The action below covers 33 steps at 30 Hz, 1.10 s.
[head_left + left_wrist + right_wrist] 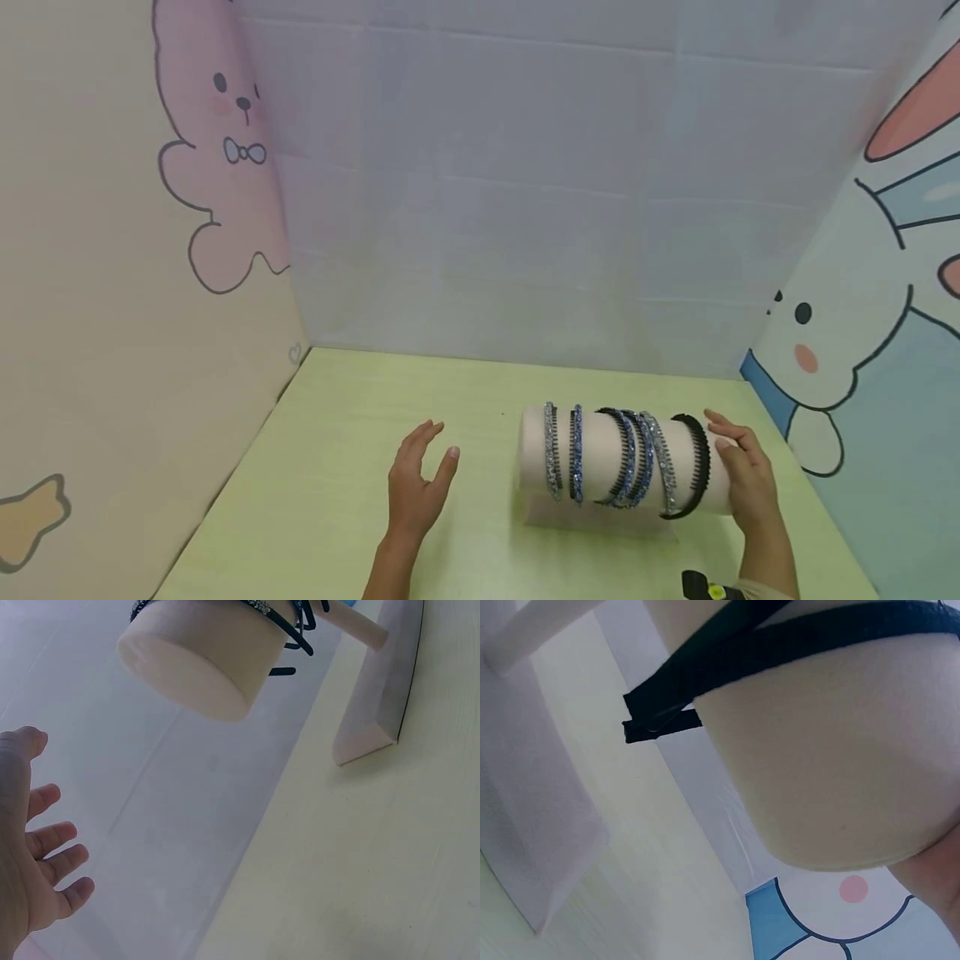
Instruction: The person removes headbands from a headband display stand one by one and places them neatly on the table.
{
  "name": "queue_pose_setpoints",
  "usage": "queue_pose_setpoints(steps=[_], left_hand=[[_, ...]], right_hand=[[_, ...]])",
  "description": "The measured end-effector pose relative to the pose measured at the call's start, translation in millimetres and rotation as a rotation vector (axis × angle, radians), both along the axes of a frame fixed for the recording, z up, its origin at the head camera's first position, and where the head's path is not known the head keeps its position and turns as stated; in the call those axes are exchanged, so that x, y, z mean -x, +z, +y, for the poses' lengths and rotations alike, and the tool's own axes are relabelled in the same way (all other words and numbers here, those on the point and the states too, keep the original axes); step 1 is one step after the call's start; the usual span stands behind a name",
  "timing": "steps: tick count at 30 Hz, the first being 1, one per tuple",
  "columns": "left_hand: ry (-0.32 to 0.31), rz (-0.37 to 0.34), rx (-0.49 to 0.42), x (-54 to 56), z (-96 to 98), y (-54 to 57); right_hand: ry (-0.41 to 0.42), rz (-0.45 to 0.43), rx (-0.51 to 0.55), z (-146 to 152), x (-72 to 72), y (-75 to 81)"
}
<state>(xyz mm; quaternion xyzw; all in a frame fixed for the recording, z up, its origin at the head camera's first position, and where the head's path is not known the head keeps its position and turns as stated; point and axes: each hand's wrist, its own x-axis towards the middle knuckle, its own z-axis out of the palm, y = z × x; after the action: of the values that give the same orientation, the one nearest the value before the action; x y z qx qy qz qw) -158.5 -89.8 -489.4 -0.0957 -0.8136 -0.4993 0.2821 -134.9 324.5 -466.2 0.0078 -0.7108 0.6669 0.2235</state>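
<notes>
A cream padded roll on a stand, a headband holder point(600, 446), lies crosswise on the table. Around it sit several toothed headbands: a silver glittery one point(551, 450) at the left end, blue glittery ones point(576, 454) further in, and a plain black one point(702, 467) near the right end. My right hand point(752, 487) touches the roll's right end, thumb toward the front; in the right wrist view most of this hand is hidden behind the roll. Left of the holder, my left hand point(418, 492) is raised and apart from it, fingers spread, holding nothing.
The holder's flat base point(600, 517) rests on a pale yellow-green table point(300, 467). A plain whitish sheet point(487, 208) hangs at the back. Side panels carry a pink bear drawing point(225, 192) on the left and a rabbit drawing point(832, 333) on the right.
</notes>
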Motion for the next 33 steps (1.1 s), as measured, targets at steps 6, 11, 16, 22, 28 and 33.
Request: queue_pose_setpoints(steps=[6,11,16,22,28,33], left_hand=[[-0.06,0.012,-0.049,1.8,11.7,6.6],[-0.128,0.002,-0.078,2.6,22.2,12.2],[-0.178,0.007,-0.098,1.8,33.8,15.5],[-0.25,0.026,-0.062,4.4,49.5,20.5],[-0.312,0.021,-0.071,8.1,62.2,23.3],[-0.36,-0.012,-0.09,11.2,71.8,23.2]], right_hand=[[-0.021,-0.082,0.019,3,0.0,1.8],[-0.044,-0.162,0.037,2,-0.7,3.9],[-0.018,-0.11,0.084,1,-0.9,2.1],[-0.024,-0.054,0.1,-1,0.0,-1.6],[-0.022,-0.015,0.1,-1,2.6,-1.3],[-0.035,-0.026,0.101,0,0.6,-1.7]])
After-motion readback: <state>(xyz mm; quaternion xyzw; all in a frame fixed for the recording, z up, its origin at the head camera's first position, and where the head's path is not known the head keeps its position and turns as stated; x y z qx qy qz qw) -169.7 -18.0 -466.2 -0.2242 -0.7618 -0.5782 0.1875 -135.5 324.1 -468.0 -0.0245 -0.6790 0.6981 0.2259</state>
